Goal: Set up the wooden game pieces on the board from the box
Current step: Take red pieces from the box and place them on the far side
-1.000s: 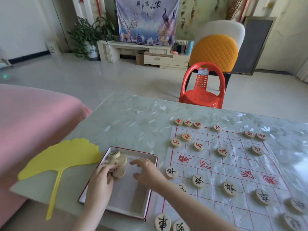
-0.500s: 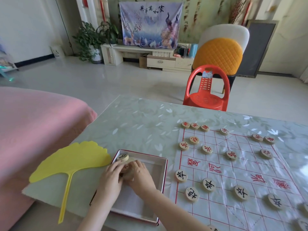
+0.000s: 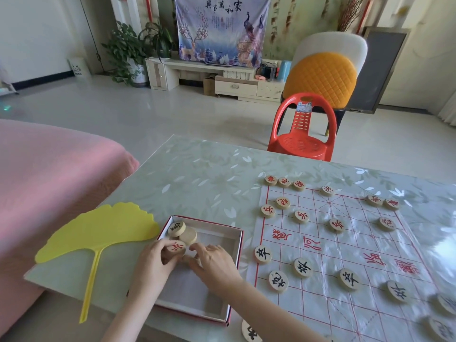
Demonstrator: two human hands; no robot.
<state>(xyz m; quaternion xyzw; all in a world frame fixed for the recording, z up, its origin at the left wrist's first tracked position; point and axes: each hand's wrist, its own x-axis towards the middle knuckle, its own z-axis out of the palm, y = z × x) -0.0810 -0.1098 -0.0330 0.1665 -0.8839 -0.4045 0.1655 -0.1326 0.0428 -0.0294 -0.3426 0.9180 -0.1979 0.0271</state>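
Note:
A shallow white box with a red rim lies on the table left of the plastic game board. Both hands are inside the box. My left hand pinches a wooden disc with a red character between thumb and fingers. My right hand rests fingers-down on the box floor beside it; whether it holds a piece is hidden. Two more discs lie in the box's far left corner. Red-lettered pieces stand on the board's far half, black-lettered ones on the near half.
A yellow leaf-shaped fan lies at the table's left edge, touching the box. A pink-covered surface sits to the left. A red plastic chair stands beyond the table's far edge. One black-lettered piece lies at the near edge.
My left hand has lifted a red-lettered disc from the pile, face up. My right hand stayed next to it in the box. The camera has shifted slightly.

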